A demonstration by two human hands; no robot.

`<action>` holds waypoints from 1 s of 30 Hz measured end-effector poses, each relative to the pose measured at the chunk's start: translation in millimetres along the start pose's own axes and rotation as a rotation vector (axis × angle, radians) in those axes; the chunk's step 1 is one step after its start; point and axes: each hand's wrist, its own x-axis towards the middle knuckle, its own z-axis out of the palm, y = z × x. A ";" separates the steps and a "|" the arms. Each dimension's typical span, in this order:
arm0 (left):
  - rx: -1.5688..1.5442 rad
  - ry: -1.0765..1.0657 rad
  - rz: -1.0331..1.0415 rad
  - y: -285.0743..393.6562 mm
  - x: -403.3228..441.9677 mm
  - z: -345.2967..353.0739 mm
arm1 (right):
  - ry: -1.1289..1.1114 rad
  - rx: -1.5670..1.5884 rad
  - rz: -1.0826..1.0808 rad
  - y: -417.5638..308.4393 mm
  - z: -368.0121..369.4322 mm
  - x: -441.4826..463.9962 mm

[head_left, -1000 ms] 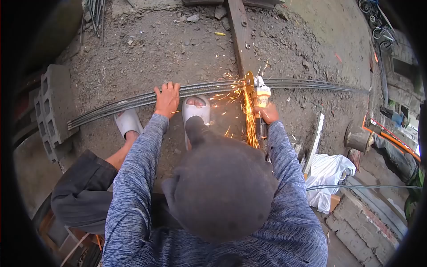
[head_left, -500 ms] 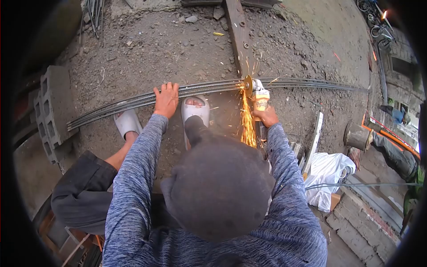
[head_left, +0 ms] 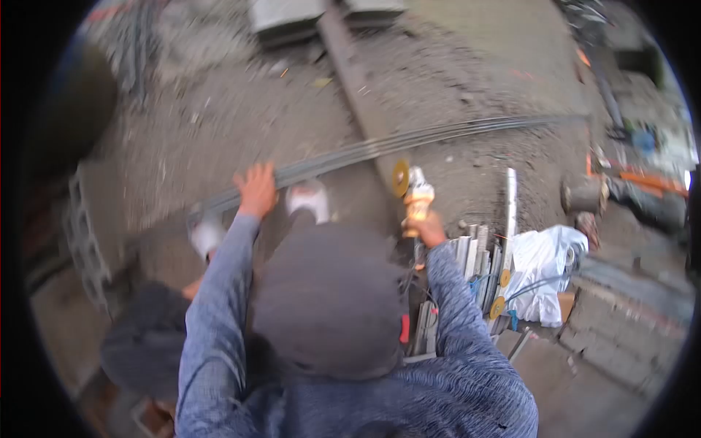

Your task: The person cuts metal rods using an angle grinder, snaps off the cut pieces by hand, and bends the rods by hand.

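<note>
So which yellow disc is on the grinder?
The uppermost disc, at the head of the grinder in the right hand. The other two, middle disc and lowest disc, sit off the tool beside the white plastic.

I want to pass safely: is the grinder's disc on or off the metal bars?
Off: a gap shows between the disc and the metal bars, and no sparks show. Whether it spins, I cannot tell.
</note>
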 end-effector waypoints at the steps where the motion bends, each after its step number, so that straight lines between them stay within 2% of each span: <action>1: -0.148 -0.111 -0.019 -3.4 2.0 -16.8 | 0.017 0.055 -0.012 11.4 -6.6 -2.7; 2: -0.237 -0.217 -0.066 2.3 7.0 -47.4 | 0.024 0.094 -0.026 11.0 -10.0 -13.3; 3: -0.297 -0.173 -0.039 -5.9 19.1 -40.8 | 0.096 0.099 -0.104 6.0 -8.1 -24.8; 4: -0.355 -0.197 -0.045 0.8 24.6 -77.8 | 0.131 0.280 -0.075 0.2 -5.8 -35.2; 5: -0.447 0.049 0.083 -13.5 41.5 -58.2 | 0.118 0.454 -0.084 -1.4 -6.6 -39.8; 7: -0.733 -0.009 0.105 6.5 58.0 -146.9 | 0.065 0.712 -0.131 -12.2 -9.1 -46.7; 10: -0.713 0.122 0.465 49.6 61.3 -275.7 | 0.022 0.983 -0.187 -26.2 -12.8 -47.1; 12: -0.686 0.063 0.610 93.2 37.5 -358.1 | -0.052 1.151 -0.247 -41.4 -19.2 -41.4; 14: -0.608 0.031 0.756 140.1 7.1 -399.9 | -0.047 1.242 -0.285 -60.7 -18.7 -46.9; 15: -0.548 0.038 0.828 159.9 -8.2 -410.5 | -0.046 1.286 -0.302 -71.1 -18.4 -51.6; 19: -0.274 -0.214 1.058 224.3 -36.1 -387.5 | -0.138 1.445 -0.331 -103.8 -13.1 -78.4; 21: -0.380 -0.354 1.056 240.3 -45.9 -367.7 | -0.148 1.479 -0.362 -108.5 -8.7 -83.2; 23: -0.390 -0.339 0.999 245.6 -55.6 -360.1 | -0.216 1.472 -0.393 -107.7 -7.7 -89.3; 26: -0.551 -0.316 0.971 235.2 -64.6 -349.9 | -0.152 1.448 -0.425 -105.2 2.4 -99.1; 30: -0.653 -0.423 0.849 228.4 -75.0 -338.8 | -0.207 1.474 -0.384 -96.6 9.0 -103.0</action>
